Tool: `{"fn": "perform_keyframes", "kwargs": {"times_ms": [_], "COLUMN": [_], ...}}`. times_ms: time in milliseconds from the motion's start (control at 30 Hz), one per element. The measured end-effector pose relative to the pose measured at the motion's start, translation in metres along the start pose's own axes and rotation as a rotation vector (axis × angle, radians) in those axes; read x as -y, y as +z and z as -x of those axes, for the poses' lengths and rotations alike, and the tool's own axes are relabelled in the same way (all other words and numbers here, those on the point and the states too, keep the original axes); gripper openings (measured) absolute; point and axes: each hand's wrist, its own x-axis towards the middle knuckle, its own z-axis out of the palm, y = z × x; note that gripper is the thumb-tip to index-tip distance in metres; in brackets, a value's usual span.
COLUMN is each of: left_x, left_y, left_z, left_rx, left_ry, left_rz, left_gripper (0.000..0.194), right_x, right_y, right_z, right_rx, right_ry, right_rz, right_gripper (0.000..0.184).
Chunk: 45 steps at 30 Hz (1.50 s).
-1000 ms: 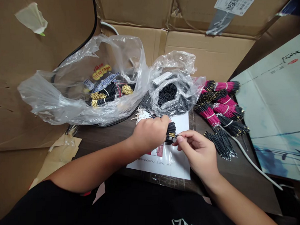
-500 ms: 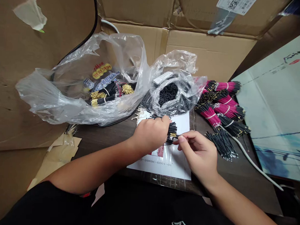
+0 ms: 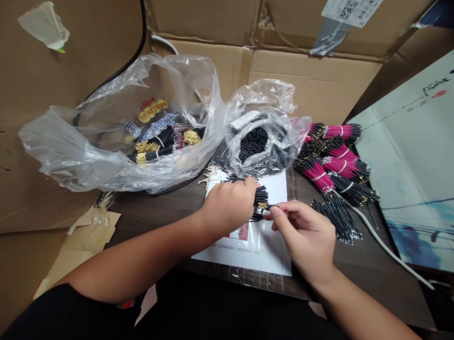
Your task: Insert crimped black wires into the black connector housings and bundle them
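My left hand [image 3: 231,203] is wrapped round a bundle of black wires [image 3: 261,195], whose ends stick out to the right; a few show bare gold-coloured terminals [image 3: 262,205]. Thumb and forefinger of my right hand [image 3: 303,233] pinch a small black sleeve [image 3: 273,207] at the end of one wire, right beside the gold terminals. Both hands are over a printed sheet [image 3: 272,257] lying on the dark table. Behind them stands a clear plastic bag [image 3: 276,159] full of short black sleeves [image 3: 254,142]. The rest of the bundle is hidden in my left fist.
At the left a large clear bag [image 3: 84,159] holds tied wire bundles with gold ends [image 3: 147,146]. Pink and black tied bundles [image 3: 340,165] and loose black wires [image 3: 337,221] lie at the right, near a white cable [image 3: 392,255]. Cardboard [image 3: 309,83] walls the back.
Both hands keep their grip and have hardly moved against the bundle. The whole view has shifted slightly.
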Motion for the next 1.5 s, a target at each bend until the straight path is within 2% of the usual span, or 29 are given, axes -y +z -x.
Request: {"fn": "perform_keyframes", "kwargs": {"times_ms": [300,600,800,1033,1500], "left_x": [0.0004,-0.0002,0.0004,-0.0014,0.0001], "left_y": [-0.0008,0.0029,0.0048,-0.0001,0.0017], "left_z": [-0.0003,-0.0002,-0.0003,-0.0009,-0.0002], "left_rx": [0.021,-0.015,-0.028,0.017,0.014], "left_ry": [0.0,0.029,0.033,0.011,0.048], "left_rz": [0.042,0.07,0.063,0.043,0.04], "left_gripper": [0.024,0.019,0.021,0.022,0.023], "right_x": [-0.0008,0.0021,0.0034,0.002,-0.002], "right_y": [0.0001,0.0005,0.0011,-0.0005,-0.0038], "right_z": [0.0009,0.003,0.0016,0.0003,-0.0034], "right_rx": [-0.034,-0.052,-0.074,-0.016,0.055], "right_ry": [-0.055,-0.071,-0.161,-0.129,-0.151], "right_rz": [0.026,0.003,0.032,0.007,0.069], "right_gripper": [0.008,0.006,0.008,0.007,0.008]}}
